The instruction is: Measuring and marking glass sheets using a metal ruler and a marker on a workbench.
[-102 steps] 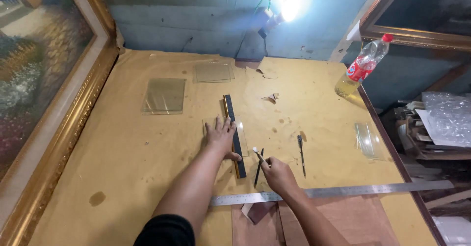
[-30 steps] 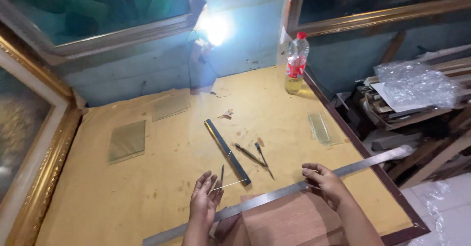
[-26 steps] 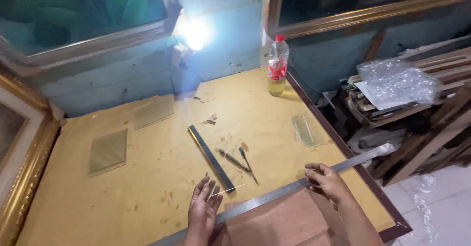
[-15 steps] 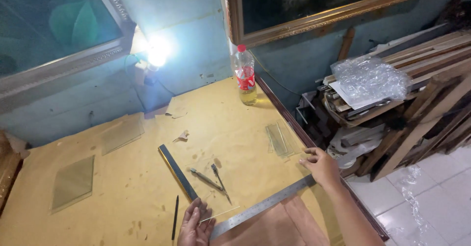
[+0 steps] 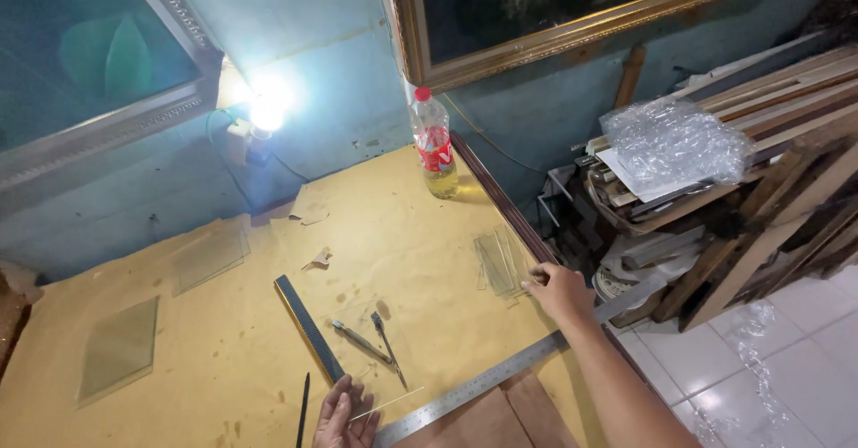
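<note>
Cropping left hand, frame edge hides fingers.

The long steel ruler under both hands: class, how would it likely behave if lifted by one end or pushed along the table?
The long steel ruler is thin and spans from the left hand past the right hand, so it would probably sag or wobble if lifted by one end. Lying flat on the smooth yellow table, it should slide, not roll. Its bare metal may be slippery.

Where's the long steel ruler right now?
In the head view the long steel ruler lies diagonally across the yellow table's near right corner, between the left hand and right hand.
</note>
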